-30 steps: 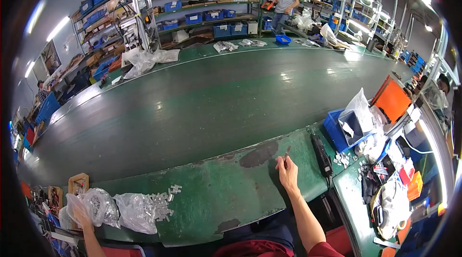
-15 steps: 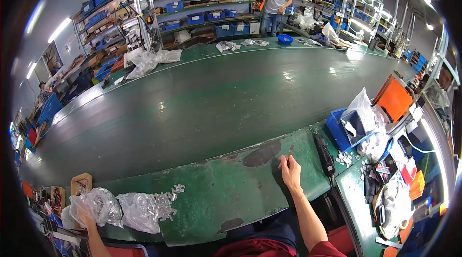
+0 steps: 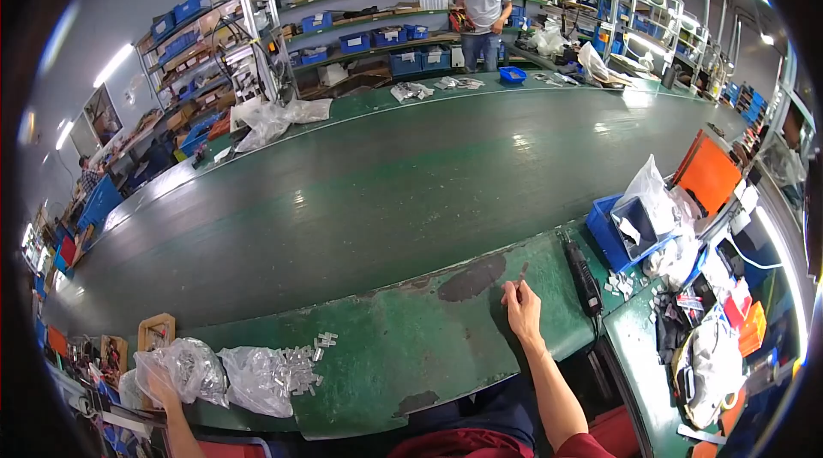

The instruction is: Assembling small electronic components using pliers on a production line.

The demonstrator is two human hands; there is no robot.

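My right hand (image 3: 524,312) is over the green bench (image 3: 369,355), closed with the fingertips pinched together. From the pinch a small thin strip (image 3: 525,270) sticks up, too small to name more exactly. At the far left, my left hand (image 3: 159,381) reaches into or behind a clear plastic bag (image 3: 190,365), whose film hides its fingers. Beside it lies a second clear bag (image 3: 255,379), with small silvery metal pieces (image 3: 300,368) spilled on the bench at its right side. A black pen-shaped power tool (image 3: 583,276) rests to the right of my right hand.
A wide conveyor belt (image 3: 386,192) runs beyond the bench. On the right stand a blue bin (image 3: 607,239) and an orange panel (image 3: 708,173), with more small pieces (image 3: 619,285) below. A wooden box (image 3: 156,328) sits behind the left bag. Another person (image 3: 485,8) stands across the belt.
The whole view has shifted slightly, so the scene sits a little further right. Both my hands keep nearly the same places. The person across the belt has lowered an arm.
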